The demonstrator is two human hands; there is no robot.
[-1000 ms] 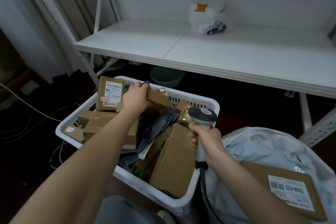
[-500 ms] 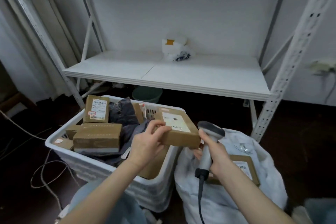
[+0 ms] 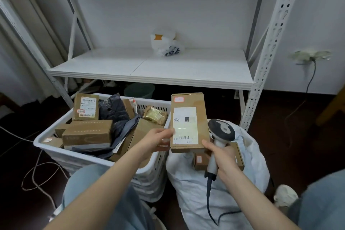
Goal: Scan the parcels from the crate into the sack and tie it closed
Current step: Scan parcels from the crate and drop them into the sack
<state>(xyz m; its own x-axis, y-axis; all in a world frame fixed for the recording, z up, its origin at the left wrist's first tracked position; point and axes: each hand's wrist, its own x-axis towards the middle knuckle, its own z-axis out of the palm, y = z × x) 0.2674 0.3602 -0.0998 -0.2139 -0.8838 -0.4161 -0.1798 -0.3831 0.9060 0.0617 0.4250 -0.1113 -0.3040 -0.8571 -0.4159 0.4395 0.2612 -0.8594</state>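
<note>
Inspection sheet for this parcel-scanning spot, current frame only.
Surface: dark floor bears white perforated plastic crate and white woven sack.
Job's things: brown cardboard parcel, label up, held above the sack; more parcels fill the crate; another box lies in the sack.
Clutter: crumpled white plastic bag on white metal shelf; green basin beneath.
Grippers: left hand pinches the parcel's left edge; right hand grips grey handheld scanner.
Cables: black scanner cable hangs over the sack; loose cords on floor at left.
Surroundings: white wall, wall socket with plug.
</note>
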